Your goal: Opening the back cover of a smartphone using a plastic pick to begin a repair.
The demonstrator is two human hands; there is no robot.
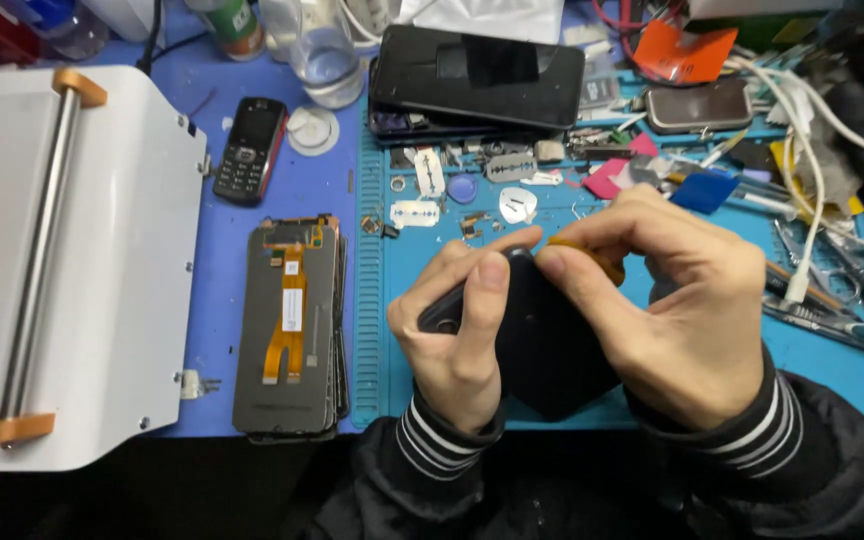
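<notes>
at the far left a white machine [102,250] with a steel roller bar [37,260] and orange end caps fills the edge of the bench. just right of it the blue bench top [227,300] shows bare, with a small black keypad phone [249,150] lying near the top and a stack of screen panels [290,325] face down below it, an orange flex cable running down the top one. a clear bottle [324,55] stands behind them.

a teal work mat [832,370] starts beside the stack. my left hand [457,335] is closed around the left edge of a black phone [552,350], thumb pressed on its upper face, fingers curled under. the phone is tilted up off the mat, held between both hands over the mat's near edge. my right hand [687,305] grips its right side, thumb and forefinger pinched at the top edge on a small orange piece [592,252]; what that is, i cannot tell.

behind my hands lie razor blades [414,212], a white pick [518,205] and small parts, and farther back a large dark phone [477,75] rests on other stuff. to the right are coloured picks, a brown phone [700,105], white cables [802,190] and tweezers [832,310], all crowded together.
</notes>
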